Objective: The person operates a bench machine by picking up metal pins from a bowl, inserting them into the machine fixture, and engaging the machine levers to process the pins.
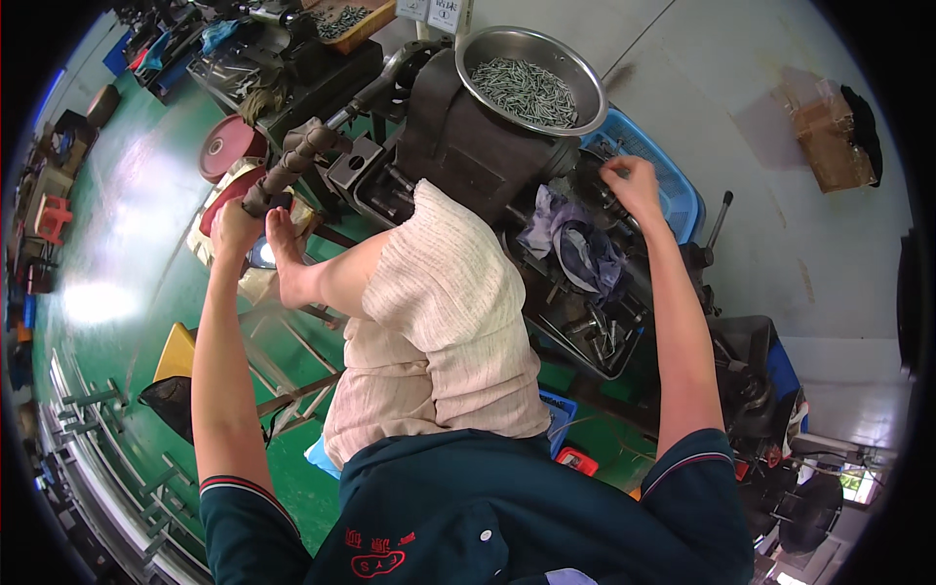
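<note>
Under left hand (237, 226): machine lever (292, 161).

Dark teal polo shirt, striped sleeve cuffs, beige trousers

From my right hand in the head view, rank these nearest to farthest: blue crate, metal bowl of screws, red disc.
From the right hand:
1. Blue crate, right beside the hand.
2. Metal bowl of screws, up and to the left.
3. Red disc, far left, by the left hand.

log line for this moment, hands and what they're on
left hand: gripping machine lever | right hand: fingers at machine by blue crate | steel bowl: holds screws
</note>
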`<state>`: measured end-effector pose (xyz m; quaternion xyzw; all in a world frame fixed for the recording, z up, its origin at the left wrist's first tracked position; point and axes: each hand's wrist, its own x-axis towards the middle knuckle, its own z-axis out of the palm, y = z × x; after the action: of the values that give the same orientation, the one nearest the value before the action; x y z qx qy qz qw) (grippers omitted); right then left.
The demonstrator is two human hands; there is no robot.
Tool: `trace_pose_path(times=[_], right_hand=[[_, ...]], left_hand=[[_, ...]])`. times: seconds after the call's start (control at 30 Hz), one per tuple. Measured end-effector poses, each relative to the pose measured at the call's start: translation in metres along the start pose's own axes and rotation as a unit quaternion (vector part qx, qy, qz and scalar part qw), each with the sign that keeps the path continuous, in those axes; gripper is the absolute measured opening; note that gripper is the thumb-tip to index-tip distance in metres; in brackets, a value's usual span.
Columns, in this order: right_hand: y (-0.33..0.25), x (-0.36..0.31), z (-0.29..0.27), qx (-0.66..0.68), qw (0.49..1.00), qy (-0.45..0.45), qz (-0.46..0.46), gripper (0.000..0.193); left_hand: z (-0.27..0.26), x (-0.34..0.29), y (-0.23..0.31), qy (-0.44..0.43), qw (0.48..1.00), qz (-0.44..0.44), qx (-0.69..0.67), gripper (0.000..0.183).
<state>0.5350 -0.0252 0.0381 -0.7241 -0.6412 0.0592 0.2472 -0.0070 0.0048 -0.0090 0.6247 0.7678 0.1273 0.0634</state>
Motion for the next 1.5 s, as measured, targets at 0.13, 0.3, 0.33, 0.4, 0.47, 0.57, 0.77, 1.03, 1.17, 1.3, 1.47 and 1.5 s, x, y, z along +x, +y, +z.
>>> trace_pose_path(times=[0.13,0.3,0.33,0.4,0.47,0.57,0.77,1.03,1.17,1.3,1.47,1.5], right_hand=[[0.002,0.014,0.031,0.167,0.979,-0.081,0.083,0.018],[0.005,0.011,0.036,0.190,0.974,-0.110,0.061,0.019],[0.004,0.012,0.036,0.189,0.974,-0.113,0.061,0.019],[0.001,0.013,0.033,0.165,0.976,-0.132,0.061,0.016],[0.007,0.019,0.026,0.131,0.977,-0.163,0.040,0.020],[0.019,0.032,0.002,0.006,0.980,-0.185,0.069,0.023],[-0.038,0.049,-0.032,-0.221,0.946,0.231,-0.060,0.015],[-0.126,0.088,0.003,-0.244,0.962,0.017,-0.121,0.013],[-0.130,0.104,0.015,-0.266,0.960,-0.015,-0.079,0.018],[-0.130,0.106,0.017,-0.264,0.960,-0.020,-0.089,0.018],[-0.125,0.099,-0.009,-0.152,0.983,0.048,-0.096,0.013],[-0.119,0.098,-0.017,-0.096,0.991,0.052,-0.074,0.011]], left_hand=[[0.011,-0.022,0.003,0.049,0.999,0.001,0.008,0.033],[0.008,-0.062,0.043,0.044,0.998,-0.036,-0.015,0.030],[0.004,-0.069,0.050,0.044,0.998,-0.046,-0.020,0.030],[0.003,-0.074,0.057,0.048,0.997,-0.052,-0.011,0.030],[0.006,-0.072,0.053,0.008,0.998,-0.053,0.031,0.046],[0.006,-0.072,0.051,0.002,0.999,-0.038,0.019,0.046],[0.005,-0.070,0.051,-0.007,0.998,-0.056,0.023,0.047],[0.007,-0.071,0.050,0.000,0.998,-0.058,0.026,0.048],[0.008,-0.070,0.049,0.007,0.999,-0.046,0.026,0.046],[0.008,-0.070,0.048,0.006,0.999,-0.042,0.017,0.045],[0.010,-0.070,0.047,0.010,0.999,-0.045,0.012,0.045],[0.010,-0.071,0.046,0.011,0.999,-0.046,0.011,0.045]])
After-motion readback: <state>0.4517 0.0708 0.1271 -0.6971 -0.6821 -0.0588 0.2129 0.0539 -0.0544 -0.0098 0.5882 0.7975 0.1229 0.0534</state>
